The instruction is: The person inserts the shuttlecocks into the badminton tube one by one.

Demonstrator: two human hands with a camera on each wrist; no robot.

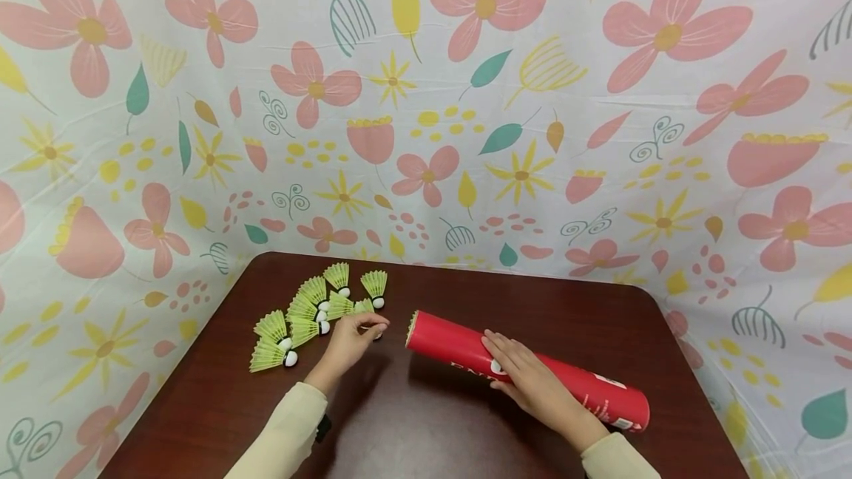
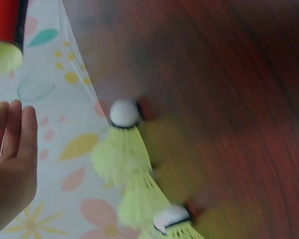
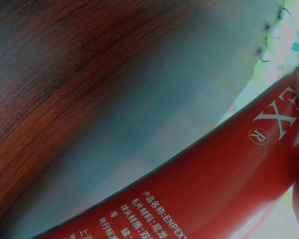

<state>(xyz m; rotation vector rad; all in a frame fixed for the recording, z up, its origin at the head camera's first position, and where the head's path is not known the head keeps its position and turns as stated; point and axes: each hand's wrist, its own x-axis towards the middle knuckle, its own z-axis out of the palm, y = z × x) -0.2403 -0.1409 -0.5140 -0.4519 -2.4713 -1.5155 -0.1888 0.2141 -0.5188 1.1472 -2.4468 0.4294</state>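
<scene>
A red shuttlecock tube [image 1: 466, 346] slants across the right half of the table, its left end showing yellow-green [image 2: 4, 57] inside. My right hand [image 1: 532, 383] grips it from above, fingers over the top and thumb along the near side. My left hand [image 1: 351, 342] hovers between the tube's left end and a group of yellow shuttlecocks [image 1: 302, 329], thumb and fingertips close together. Nothing shows between those fingers [image 2: 27, 134] in the left wrist view. One shuttlecock [image 1: 363, 307] directly behind the left hand is partly hidden by it. White printing covers the tube [image 3: 274, 119].
The dark brown wooden table [image 1: 532, 294] has rounded far corners. Several shuttlecocks with white heads lie scattered along its left side. A flower-patterned cloth [image 1: 426, 131] hangs behind the table and at both sides.
</scene>
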